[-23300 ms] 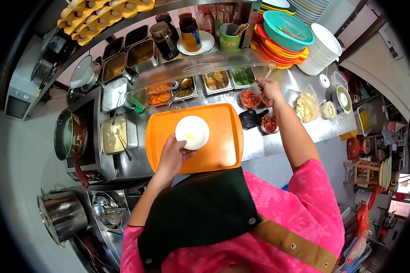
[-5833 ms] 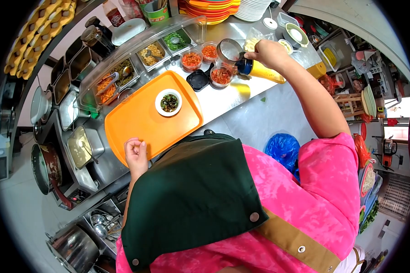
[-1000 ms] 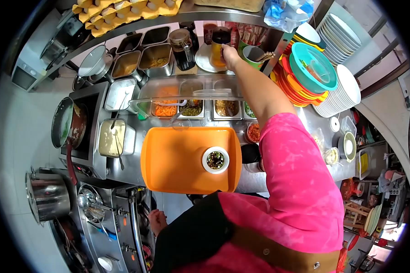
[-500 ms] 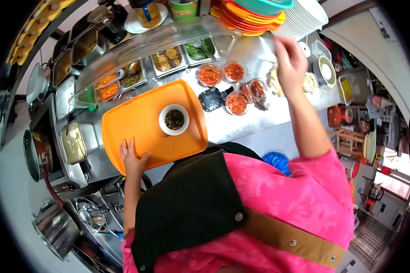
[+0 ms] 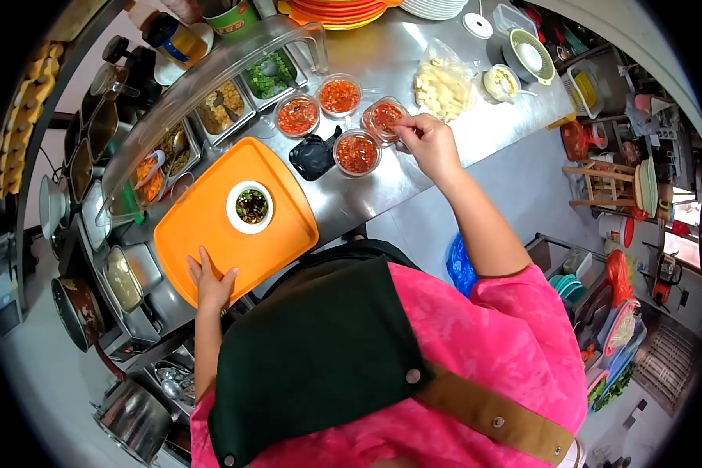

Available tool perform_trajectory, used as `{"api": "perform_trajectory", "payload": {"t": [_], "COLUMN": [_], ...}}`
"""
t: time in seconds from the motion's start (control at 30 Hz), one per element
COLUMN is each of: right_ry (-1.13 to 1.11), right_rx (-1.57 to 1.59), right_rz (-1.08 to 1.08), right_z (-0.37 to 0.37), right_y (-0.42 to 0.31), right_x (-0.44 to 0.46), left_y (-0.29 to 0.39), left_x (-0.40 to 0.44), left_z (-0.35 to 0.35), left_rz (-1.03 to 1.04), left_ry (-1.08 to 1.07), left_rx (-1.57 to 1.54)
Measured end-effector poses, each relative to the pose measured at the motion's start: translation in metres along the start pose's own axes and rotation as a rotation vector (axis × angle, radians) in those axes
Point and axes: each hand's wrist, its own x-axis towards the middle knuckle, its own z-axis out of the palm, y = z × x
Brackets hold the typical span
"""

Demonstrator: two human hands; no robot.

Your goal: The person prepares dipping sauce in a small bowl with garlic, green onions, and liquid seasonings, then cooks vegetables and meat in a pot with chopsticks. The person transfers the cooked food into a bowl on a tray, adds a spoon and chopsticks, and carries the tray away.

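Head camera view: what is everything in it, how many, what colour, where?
tray: one, orange, on the counter
bowl: one, white, on the tray
red-filled tubs: at least four, clear, right of the tray
black object: one, black, beside the tubs
food pans: several, silver, beyond the tray
bag: one, clear with pale pieces, right of the tubs
basket: one, green, counter's far right
stacked dishes: several, orange and red, top centre
frying pan: one, dark, far left
more at the edges: unclear
apron: one, dark green, worn
left hand: one, bare, on the tray
right hand: one, bare, at a tub
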Motion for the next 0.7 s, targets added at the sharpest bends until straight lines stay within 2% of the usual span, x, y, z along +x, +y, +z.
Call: {"api": "perform_trajectory", "payload": {"t": [0.03,0.1,0.23,0.33,0.43,0.6,0.67,0.7], "right_ry": [0.003,0.164,0.155,-0.091,-0.083,-0.156,0.007,0.002], "right_rx": [0.002,-0.251,-0.297,-0.212,-0.218,-0.195,-0.179,-0.177], "right_rz": [0.002,-0.164,-0.267,-0.403,-0.465,-0.344,-0.325,-0.325], "right_z": [-0.004,-0.009,-0.002,-0.007,-0.026,-0.023,-0.022,-0.022], "right_y": [-0.007,-0.020,-0.009,-0.002,-0.016,-0.010,-0.007,-0.008], "right_x": [0.000,0.003,0.013,0.014,0.011,0.014,0.019,0.020], "left_y": [-0.001,-0.002,-0.002,-0.004,-0.001,-0.003,-0.005,-0.011], "left_x": [0.001,0.001,0.000,0.001,-0.001,-0.003,-0.003,-0.003], "left_z": [0.001,0.002,0.003,0.004,0.003,0.003,0.002,0.002], "left_rz": [0.007,0.005,0.005,0.004,-0.005,0.025,0.038,0.070], "left_ry": [0.007,0.007,0.009,0.016,0.020,0.053,0.074,0.120], "left_rx": [0.003,-0.003,-0.016,-0.018,-0.022,-0.072,-0.102,-0.113]}}
